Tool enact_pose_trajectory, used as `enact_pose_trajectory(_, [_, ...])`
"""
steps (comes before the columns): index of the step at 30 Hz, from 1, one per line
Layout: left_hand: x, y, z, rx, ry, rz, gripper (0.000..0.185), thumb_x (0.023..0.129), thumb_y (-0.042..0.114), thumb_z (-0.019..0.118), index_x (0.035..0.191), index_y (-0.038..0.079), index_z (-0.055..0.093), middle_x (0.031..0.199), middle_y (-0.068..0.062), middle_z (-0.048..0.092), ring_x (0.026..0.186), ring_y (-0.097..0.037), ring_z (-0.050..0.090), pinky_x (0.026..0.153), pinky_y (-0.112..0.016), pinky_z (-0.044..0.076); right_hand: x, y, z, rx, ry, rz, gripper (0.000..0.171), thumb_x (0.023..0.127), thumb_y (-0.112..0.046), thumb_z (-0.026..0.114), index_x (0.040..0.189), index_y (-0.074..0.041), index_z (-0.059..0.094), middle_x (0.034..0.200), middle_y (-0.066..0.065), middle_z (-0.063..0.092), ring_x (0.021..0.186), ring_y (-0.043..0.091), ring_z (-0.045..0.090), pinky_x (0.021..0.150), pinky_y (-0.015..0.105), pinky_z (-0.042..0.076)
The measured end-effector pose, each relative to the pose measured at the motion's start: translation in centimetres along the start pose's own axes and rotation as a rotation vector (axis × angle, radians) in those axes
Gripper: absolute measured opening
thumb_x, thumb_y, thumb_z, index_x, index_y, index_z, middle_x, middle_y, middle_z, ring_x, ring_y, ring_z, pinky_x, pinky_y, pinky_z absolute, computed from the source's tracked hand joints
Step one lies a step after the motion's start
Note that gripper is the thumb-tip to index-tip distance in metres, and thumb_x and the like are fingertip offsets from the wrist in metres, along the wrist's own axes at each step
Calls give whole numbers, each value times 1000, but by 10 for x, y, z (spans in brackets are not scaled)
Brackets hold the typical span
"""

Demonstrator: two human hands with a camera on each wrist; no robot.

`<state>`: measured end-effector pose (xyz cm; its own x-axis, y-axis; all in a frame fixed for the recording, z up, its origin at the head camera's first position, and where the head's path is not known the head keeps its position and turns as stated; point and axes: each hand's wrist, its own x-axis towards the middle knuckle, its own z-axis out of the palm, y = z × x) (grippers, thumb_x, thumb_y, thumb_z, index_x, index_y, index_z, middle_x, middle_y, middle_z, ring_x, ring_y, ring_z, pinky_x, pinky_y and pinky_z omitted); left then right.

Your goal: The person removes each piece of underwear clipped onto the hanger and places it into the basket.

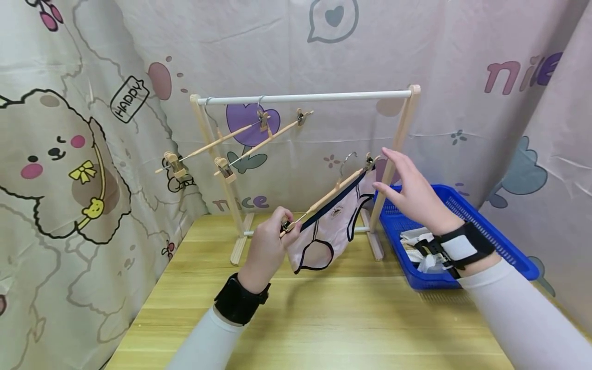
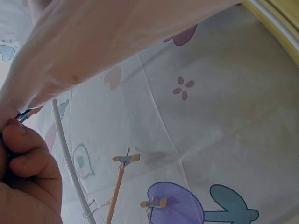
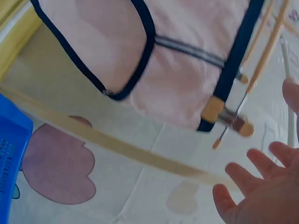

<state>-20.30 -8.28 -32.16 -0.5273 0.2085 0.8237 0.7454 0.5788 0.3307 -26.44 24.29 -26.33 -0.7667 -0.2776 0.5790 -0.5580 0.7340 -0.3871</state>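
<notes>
A pair of pale pink briefs (image 1: 335, 218) with navy trim hangs from a wooden clip hanger (image 1: 324, 199), tilted up toward the right. At the lower end, my left hand (image 1: 265, 239) grips the hanger around its clip, fingers curled. In the left wrist view those curled fingers (image 2: 32, 144) show at the left edge, with pale pink cloth across the top. My right hand (image 1: 418, 198) is spread beside the raised end, fingers extended. The right wrist view shows a clip (image 3: 229, 119) biting the navy waistband, apart from the right hand (image 3: 264, 191).
A wooden rack (image 1: 305, 97) with a white rail stands behind the briefs. Two more clip hangers, one with a near clip (image 1: 174, 163) and one with another (image 1: 225, 168), hang at its left. A blue basket (image 1: 485, 231) holding crumpled cloth sits at right on the wooden table (image 1: 333, 324).
</notes>
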Motion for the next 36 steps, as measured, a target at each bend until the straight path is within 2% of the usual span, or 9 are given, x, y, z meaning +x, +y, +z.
enact_pose_trajectory(3, [0,0,-1,-13,-25,-6,17,92,6,72,97,2,56,63,3,36,56,-5,27,50,-21,25,3,5,-6,49,-44,35,76,102,-20,67,164,-12,23,165,19,30,152,43,28,118,67,25])
enact_pose_trajectory(10, [-2,-2,-2,-38,-40,5,17,91,5,73,96,2,57,66,-3,48,58,-7,37,52,-22,34,9,14,-9,124,-124,34,68,105,-22,62,162,-7,27,160,23,38,151,45,29,119,68,23])
enact_pose_trajectory(15, [-4,-6,-3,-77,-28,36,16,92,7,71,95,2,57,69,-4,54,60,-8,44,54,-22,42,9,18,-9,119,-116,22,53,107,-19,58,155,-5,42,147,23,52,127,42,49,101,62,39])
enact_pose_trajectory(18, [-4,-9,-3,-97,-6,63,23,101,22,66,95,2,57,69,-5,56,60,-7,47,53,-21,44,8,19,-8,121,-80,28,38,107,-18,58,143,-5,55,133,20,61,114,34,52,93,53,40])
enact_pose_trajectory(21, [-3,-11,-4,-126,14,68,44,106,44,55,93,2,57,68,-5,56,59,-6,47,51,-19,41,3,19,-7,128,-42,43,28,107,-17,57,131,-4,61,124,18,66,114,28,55,98,50,41])
enact_pose_trajectory(24, [-3,-12,-4,-171,17,40,56,104,55,49,92,1,57,68,-6,55,59,-5,45,50,-18,37,-4,23,-7,122,-21,44,24,108,-18,56,125,-2,62,119,17,67,108,12,58,96,34,45])
enact_pose_trajectory(28, [-6,-12,-4,-230,0,-9,54,103,54,54,92,2,58,69,-6,55,60,-3,44,50,-18,39,-15,27,-5,134,0,44,22,107,-17,57,122,-2,62,112,15,66,93,-3,54,78,11,44])
enact_pose_trajectory(30, [-7,-13,-3,-266,-5,-30,49,103,50,57,93,3,58,72,-6,56,62,-3,46,52,-20,42,-20,28,-4,151,7,49,21,107,-16,57,121,-1,62,109,13,65,87,-1,55,73,10,44])
enact_pose_trajectory(36, [-9,-15,-1,-333,16,-110,39,103,40,62,95,2,59,81,-11,60,70,-8,55,57,-21,49,-31,25,1,133,37,82,21,106,-20,59,119,-4,64,95,9,61,73,10,50,61,19,41])
